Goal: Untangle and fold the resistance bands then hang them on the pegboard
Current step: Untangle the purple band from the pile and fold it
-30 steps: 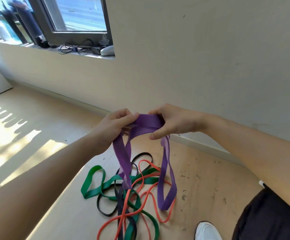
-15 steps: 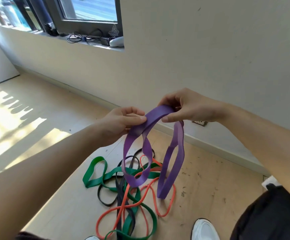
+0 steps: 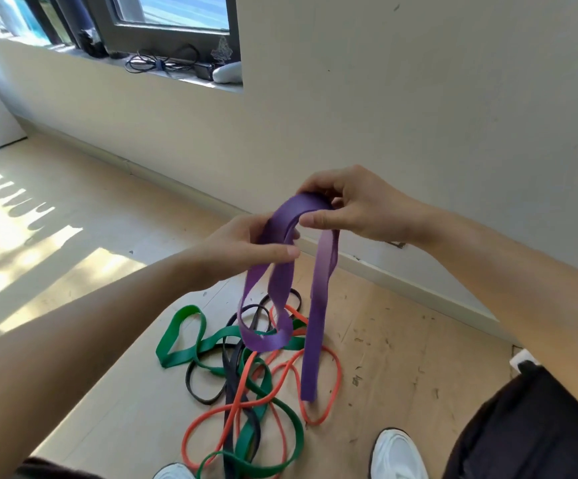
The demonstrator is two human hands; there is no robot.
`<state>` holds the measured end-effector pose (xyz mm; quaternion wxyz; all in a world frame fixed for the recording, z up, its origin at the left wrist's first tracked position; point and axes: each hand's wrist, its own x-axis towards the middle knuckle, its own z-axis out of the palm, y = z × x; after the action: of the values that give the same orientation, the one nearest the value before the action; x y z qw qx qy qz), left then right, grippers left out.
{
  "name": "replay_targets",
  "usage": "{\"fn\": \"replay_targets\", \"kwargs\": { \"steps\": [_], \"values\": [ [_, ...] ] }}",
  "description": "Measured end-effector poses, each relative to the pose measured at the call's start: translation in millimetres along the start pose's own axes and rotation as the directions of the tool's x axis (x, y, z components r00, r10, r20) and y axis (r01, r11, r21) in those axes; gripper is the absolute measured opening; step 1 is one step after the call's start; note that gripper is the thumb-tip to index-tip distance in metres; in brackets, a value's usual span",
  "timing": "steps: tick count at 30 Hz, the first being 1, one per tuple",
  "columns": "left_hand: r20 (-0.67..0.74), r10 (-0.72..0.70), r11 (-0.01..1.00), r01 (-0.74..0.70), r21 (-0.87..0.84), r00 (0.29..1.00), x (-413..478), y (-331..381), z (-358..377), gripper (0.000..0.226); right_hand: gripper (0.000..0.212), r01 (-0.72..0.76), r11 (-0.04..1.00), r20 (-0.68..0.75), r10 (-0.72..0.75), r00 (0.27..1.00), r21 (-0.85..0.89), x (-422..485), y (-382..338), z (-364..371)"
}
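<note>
1. Purple band: held in the air above the tangled pile, arched at its top; two loops hang down toward the pile.
2. Left hand: above the pile, thumb and fingers pinching the band's left limb.
3. Right hand: above the pile, fingers curled round the arch's crown.
4. Tangled pile: green, orange and dark bands intertwined on the floor.
5. White shoe: just beside the pile's near edge.

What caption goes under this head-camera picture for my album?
Left hand and right hand pinch a wide purple rubber resistance band above tangled green, orange and black bands on the floor.
</note>
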<state>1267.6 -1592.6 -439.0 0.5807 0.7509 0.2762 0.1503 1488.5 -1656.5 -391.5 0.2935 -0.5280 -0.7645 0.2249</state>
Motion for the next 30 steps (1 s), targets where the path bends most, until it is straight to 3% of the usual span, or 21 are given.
{"fn": "replay_targets", "kwargs": {
  "steps": [4,8,10,13,16,20,25,30],
  "values": [
    [-0.085,0.065,0.995,-0.058,0.085,0.994,2,-5,5,0.027,0.022,0.001,0.993,-0.095,0.011,0.995,0.118,-2,8,-12],
    [-0.227,0.068,0.997,-0.055,0.062,0.972,5,2,5,0.042,0.020,-0.049,0.970,-0.102,0.075,0.992,0.239,-5,21,-20],
    [-0.224,0.045,0.999,-0.050,-0.017,0.974,4,4,3,0.056,0.016,-0.083,0.951,-0.116,0.122,0.986,0.298,-7,25,-23],
    [-0.218,0.027,0.997,-0.043,-0.066,0.976,4,5,-3,0.050,0.014,-0.108,0.916,-0.143,0.175,0.974,0.387,-9,30,-26],
    [-0.197,0.028,0.999,-0.031,-0.012,0.980,4,2,0,0.041,0.022,-0.116,0.877,-0.129,0.197,0.972,0.466,-10,28,-21],
    [-0.166,0.032,0.994,-0.014,0.111,0.986,4,-3,7,0.052,0.027,-0.085,0.803,-0.111,0.185,0.976,0.590,-6,16,-11],
    [-0.061,-0.004,0.997,0.008,0.076,0.998,5,4,14,0.045,0.029,-0.060,0.762,-0.082,0.147,0.986,0.645,-2,4,-1],
    [-0.064,0.009,0.993,-0.002,0.115,0.998,1,6,11,0.041,0.029,-0.071,0.726,-0.096,0.186,0.978,0.684,-3,9,-8]
  ]
}}
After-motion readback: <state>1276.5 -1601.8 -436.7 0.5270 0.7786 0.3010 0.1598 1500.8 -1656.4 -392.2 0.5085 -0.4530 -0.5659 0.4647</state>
